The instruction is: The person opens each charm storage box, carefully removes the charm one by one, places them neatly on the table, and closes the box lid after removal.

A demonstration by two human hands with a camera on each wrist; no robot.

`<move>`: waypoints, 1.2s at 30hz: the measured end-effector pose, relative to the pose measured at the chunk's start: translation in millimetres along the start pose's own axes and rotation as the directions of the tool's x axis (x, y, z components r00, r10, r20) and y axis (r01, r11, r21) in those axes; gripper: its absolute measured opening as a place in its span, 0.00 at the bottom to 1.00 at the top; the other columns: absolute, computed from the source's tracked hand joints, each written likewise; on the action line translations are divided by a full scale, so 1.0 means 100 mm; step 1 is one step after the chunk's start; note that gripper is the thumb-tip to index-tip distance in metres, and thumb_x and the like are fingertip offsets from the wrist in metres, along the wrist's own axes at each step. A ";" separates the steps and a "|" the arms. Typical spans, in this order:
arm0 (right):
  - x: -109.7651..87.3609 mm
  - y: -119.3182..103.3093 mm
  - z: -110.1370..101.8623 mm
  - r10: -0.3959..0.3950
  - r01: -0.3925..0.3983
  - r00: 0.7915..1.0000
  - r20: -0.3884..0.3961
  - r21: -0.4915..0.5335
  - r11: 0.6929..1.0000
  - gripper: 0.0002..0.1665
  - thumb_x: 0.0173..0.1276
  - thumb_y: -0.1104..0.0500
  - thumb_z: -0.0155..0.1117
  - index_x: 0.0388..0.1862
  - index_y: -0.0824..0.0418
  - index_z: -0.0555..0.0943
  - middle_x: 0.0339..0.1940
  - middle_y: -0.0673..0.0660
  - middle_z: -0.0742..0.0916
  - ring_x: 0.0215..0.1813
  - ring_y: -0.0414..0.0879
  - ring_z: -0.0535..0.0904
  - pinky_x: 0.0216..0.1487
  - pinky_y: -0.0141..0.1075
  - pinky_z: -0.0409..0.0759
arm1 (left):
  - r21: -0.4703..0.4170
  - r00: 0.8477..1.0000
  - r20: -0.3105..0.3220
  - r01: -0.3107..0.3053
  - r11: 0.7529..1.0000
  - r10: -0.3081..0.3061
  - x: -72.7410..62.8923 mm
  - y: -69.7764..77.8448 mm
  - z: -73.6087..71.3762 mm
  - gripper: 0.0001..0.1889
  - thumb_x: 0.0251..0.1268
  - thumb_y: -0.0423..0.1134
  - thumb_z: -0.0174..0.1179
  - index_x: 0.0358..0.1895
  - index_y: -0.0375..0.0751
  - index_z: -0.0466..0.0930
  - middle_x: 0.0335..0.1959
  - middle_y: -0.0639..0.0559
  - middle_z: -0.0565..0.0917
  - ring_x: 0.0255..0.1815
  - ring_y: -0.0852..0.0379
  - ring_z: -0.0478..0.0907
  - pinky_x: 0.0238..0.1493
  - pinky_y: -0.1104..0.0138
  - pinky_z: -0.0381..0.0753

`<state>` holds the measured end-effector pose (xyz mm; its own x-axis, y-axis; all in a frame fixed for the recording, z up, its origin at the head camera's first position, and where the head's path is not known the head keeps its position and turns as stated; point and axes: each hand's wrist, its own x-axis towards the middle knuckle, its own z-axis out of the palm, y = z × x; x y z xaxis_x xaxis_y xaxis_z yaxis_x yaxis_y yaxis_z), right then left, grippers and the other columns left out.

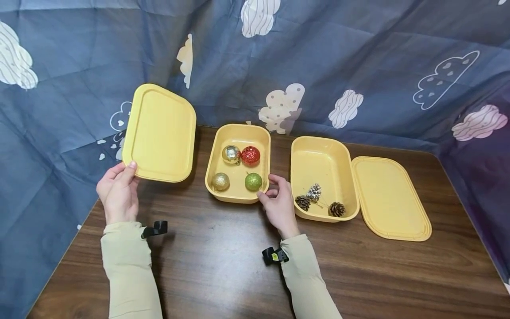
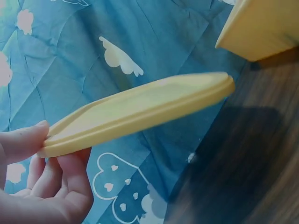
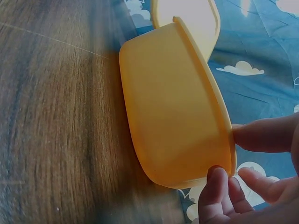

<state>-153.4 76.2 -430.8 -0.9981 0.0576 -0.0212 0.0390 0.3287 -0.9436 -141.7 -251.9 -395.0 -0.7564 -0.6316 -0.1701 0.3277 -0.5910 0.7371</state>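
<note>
In the head view my left hand (image 1: 119, 190) pinches a yellow lid (image 1: 161, 133) by its near left corner, thumb on the upper face. The left wrist view has the lid (image 2: 140, 109) tilted and raised clear of the table, with curled fingers (image 2: 70, 172) beneath. My right hand (image 1: 279, 206) grips the near right corner of a yellow box (image 1: 239, 196). Inside that box lie a red glitter ball (image 1: 250, 156), a shiny gold ball (image 1: 231, 154), a gold glitter ball (image 1: 221, 181) and a green ball (image 1: 253, 182). Thumb and fingers hold the box (image 3: 173, 102) in the right wrist view.
To the right stands a second yellow box (image 1: 318, 173) holding brown pinecones (image 1: 337, 209) and a silvery pinecone (image 1: 314, 192). Another yellow lid (image 1: 392, 199) lies beside it. Behind the wooden table (image 1: 223, 266) hangs a blue cloud-patterned cloth (image 1: 318, 53).
</note>
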 end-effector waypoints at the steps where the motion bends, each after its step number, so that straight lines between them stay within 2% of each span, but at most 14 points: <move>1: 0.00 0.00 0.00 -0.003 0.003 1.000 0.000 -0.003 1.000 0.34 0.58 0.68 0.67 0.64 0.64 0.69 0.58 0.62 0.73 0.41 0.47 0.77 0.36 0.28 0.78 | 0.017 1.000 -0.005 -0.007 1.000 0.008 0.00 0.01 0.00 0.10 0.48 0.19 0.68 0.34 0.27 0.78 0.25 0.43 0.85 0.26 0.55 0.82 0.28 0.69 0.82; 4: 0.00 0.01 0.00 -0.012 0.012 1.000 -0.001 -0.013 1.000 0.33 0.59 0.68 0.67 0.64 0.64 0.69 0.57 0.62 0.73 0.41 0.48 0.78 0.37 0.29 0.77 | 0.109 0.999 -0.019 -0.038 0.993 0.040 -0.03 0.03 -0.02 0.10 0.46 0.21 0.70 0.32 0.29 0.79 0.22 0.45 0.85 0.21 0.57 0.80 0.25 0.71 0.79; 7: 0.00 0.02 0.00 -0.016 0.016 1.000 -0.003 -0.019 1.000 0.33 0.59 0.68 0.66 0.64 0.64 0.69 0.57 0.62 0.73 0.41 0.48 0.78 0.38 0.29 0.77 | 0.237 0.996 -0.015 -0.085 0.968 0.092 -0.05 0.06 -0.04 0.09 0.46 0.23 0.71 0.30 0.33 0.80 0.20 0.49 0.85 0.20 0.60 0.78 0.24 0.74 0.76; 9: 0.01 0.02 0.00 -0.016 0.016 1.000 -0.003 -0.018 1.000 0.32 0.59 0.68 0.66 0.64 0.65 0.69 0.58 0.62 0.73 0.42 0.48 0.78 0.37 0.28 0.77 | 0.326 0.992 -0.001 -0.118 0.938 0.125 -0.06 0.07 -0.05 0.08 0.48 0.24 0.71 0.28 0.36 0.80 0.20 0.52 0.86 0.21 0.62 0.79 0.25 0.75 0.75; 12: 0.01 0.02 0.00 -0.015 0.015 1.000 -0.001 -0.010 1.000 0.33 0.59 0.68 0.66 0.64 0.64 0.69 0.58 0.63 0.72 0.42 0.48 0.78 0.36 0.28 0.77 | 0.442 0.984 0.034 -0.172 0.880 0.175 -0.08 0.08 -0.06 0.08 0.49 0.25 0.70 0.26 0.39 0.81 0.20 0.57 0.86 0.23 0.65 0.80 0.26 0.76 0.74; 15: 0.01 0.02 0.00 -0.015 0.015 1.000 0.000 -0.004 1.000 0.33 0.59 0.68 0.66 0.64 0.64 0.69 0.58 0.63 0.72 0.42 0.48 0.78 0.37 0.28 0.77 | 0.499 0.975 0.066 -0.216 0.839 0.212 -0.10 0.07 -0.06 0.09 0.48 0.25 0.71 0.24 0.41 0.81 0.19 0.59 0.85 0.24 0.67 0.79 0.25 0.78 0.73; 20: 0.01 0.03 0.00 -0.019 0.019 1.000 0.001 -0.001 1.000 0.33 0.59 0.68 0.66 0.64 0.65 0.69 0.58 0.63 0.73 0.41 0.48 0.78 0.38 0.27 0.77 | 0.541 0.959 0.102 -0.275 0.795 0.263 -0.14 0.05 -0.05 0.09 0.46 0.23 0.71 0.24 0.40 0.83 0.22 0.60 0.85 0.26 0.67 0.81 0.29 0.80 0.78; 26: 0.01 0.03 -0.01 -0.017 0.017 1.000 0.003 0.013 1.000 0.32 0.59 0.69 0.66 0.64 0.65 0.69 0.58 0.63 0.73 0.41 0.48 0.77 0.37 0.26 0.77 | 0.660 0.946 0.149 -0.311 0.684 0.287 -0.16 0.01 -0.02 0.08 0.46 0.24 0.72 0.25 0.39 0.83 0.28 0.65 0.85 0.30 0.68 0.82 0.33 0.81 0.79; 28: 0.01 0.03 -0.02 -0.014 0.014 1.000 0.005 0.021 1.000 0.33 0.59 0.69 0.66 0.64 0.65 0.69 0.58 0.63 0.72 0.41 0.47 0.77 0.36 0.26 0.78 | 0.699 0.940 0.176 -0.328 0.635 0.292 -0.17 -0.02 -0.01 0.07 0.47 0.26 0.72 0.27 0.37 0.83 0.29 0.67 0.85 0.31 0.69 0.82 0.34 0.81 0.79; 30: 0.01 0.02 -0.02 -0.012 0.012 1.000 0.008 0.026 1.000 0.33 0.59 0.69 0.66 0.64 0.65 0.69 0.58 0.63 0.72 0.41 0.47 0.77 0.35 0.26 0.78 | 0.737 0.929 0.208 -0.354 0.575 0.306 -0.18 -0.04 -0.01 0.07 0.48 0.28 0.72 0.28 0.33 0.83 0.31 0.66 0.86 0.33 0.72 0.81 0.35 0.82 0.79; 31: 0.01 0.02 -0.02 -0.012 0.012 1.000 0.009 0.027 1.000 0.33 0.59 0.69 0.66 0.64 0.65 0.69 0.58 0.63 0.72 0.41 0.47 0.77 0.35 0.26 0.78 | 0.761 0.922 0.224 -0.367 0.535 0.314 -0.19 -0.05 0.00 0.07 0.49 0.30 0.72 0.29 0.32 0.83 0.33 0.65 0.87 0.33 0.73 0.81 0.35 0.82 0.78; 33: 0.01 0.02 -0.01 -0.012 0.012 1.000 0.012 0.026 1.000 0.33 0.59 0.69 0.66 0.64 0.65 0.69 0.58 0.63 0.72 0.41 0.47 0.77 0.35 0.26 0.78 | 0.793 0.910 0.250 -0.389 0.469 0.332 -0.21 -0.07 0.00 0.10 0.49 0.32 0.73 0.31 0.30 0.83 0.36 0.59 0.89 0.34 0.75 0.80 0.35 0.82 0.77; 36: 0.01 0.02 -0.01 -0.008 0.008 1.000 0.011 0.019 1.000 0.34 0.58 0.69 0.67 0.64 0.64 0.69 0.58 0.63 0.72 0.41 0.47 0.77 0.35 0.27 0.78 | 0.824 0.893 0.284 -0.414 0.387 0.349 -0.23 -0.11 0.01 0.12 0.51 0.35 0.73 0.33 0.29 0.83 0.41 0.48 0.89 0.33 0.78 0.78 0.35 0.83 0.75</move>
<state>-154.0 78.2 -431.9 -0.9989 0.0446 -0.0174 0.0304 0.3113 -0.9498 -128.2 -230.9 -398.5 -0.7219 -0.6276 0.2917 -0.0268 0.4465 0.8944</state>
